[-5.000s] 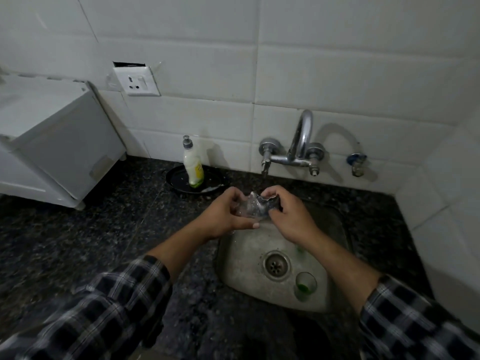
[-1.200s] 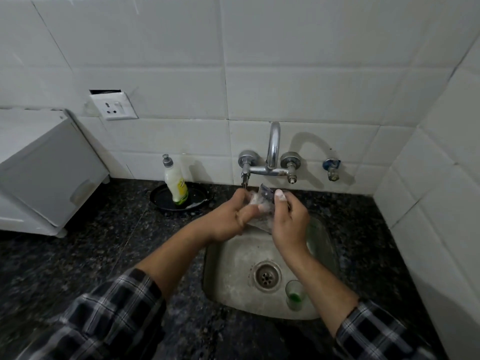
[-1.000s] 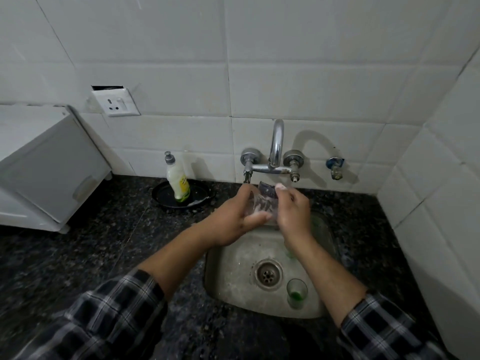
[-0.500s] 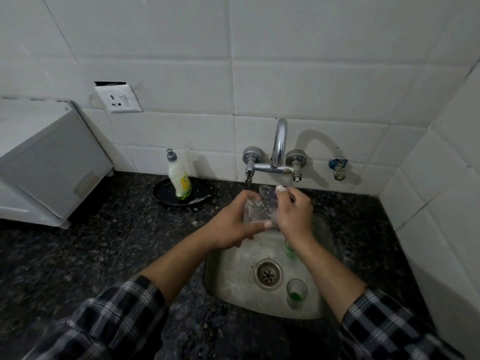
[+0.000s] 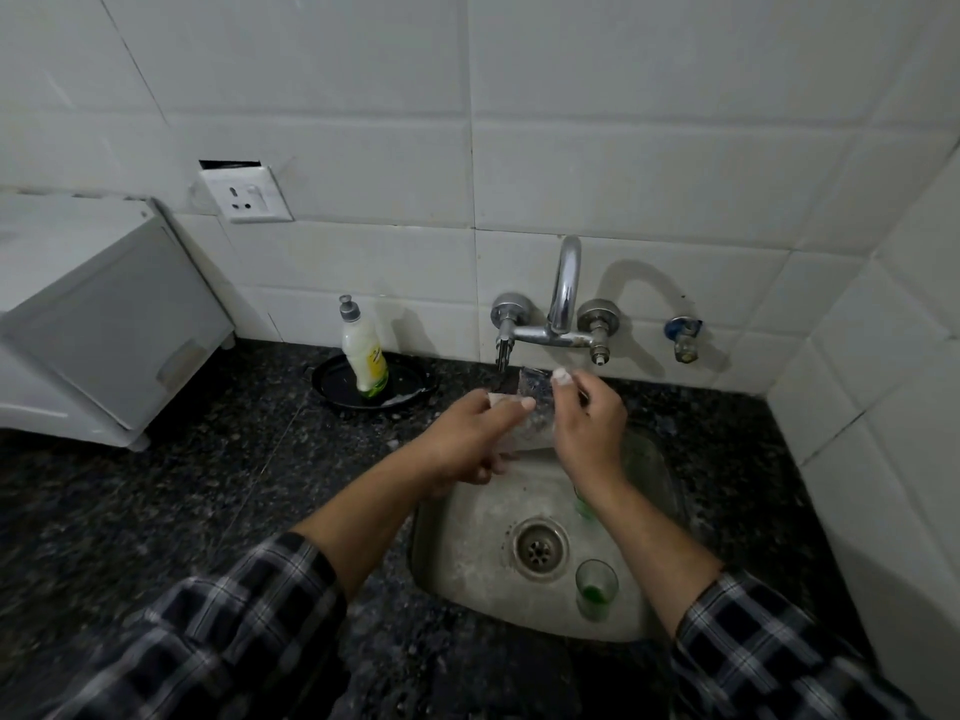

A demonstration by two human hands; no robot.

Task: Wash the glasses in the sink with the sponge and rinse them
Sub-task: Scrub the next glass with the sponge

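The glass [image 5: 531, 407] is held between both grips just below the tap [image 5: 563, 304]. The left grip [image 5: 467, 433] is curled round its side with the thumb laid across it, and the right grip [image 5: 587, 423] is closed on its far edge, with fingertips [image 5: 561, 376] pinched at the rim. No sponge is seen in either grip, so the step in hand is judged to be rinsing, though whether water is running cannot be told. A second glass [image 5: 596, 589], green at the bottom, stands unwashed in the sink [image 5: 457, 558] well below the tap, beside the drain [image 5: 537, 548]. Next, the held glass would be set down on the bench [image 5: 208, 459] left of the tap and the second glass taken up. A firm hold is called for, since wet glass is likely to be slippery.
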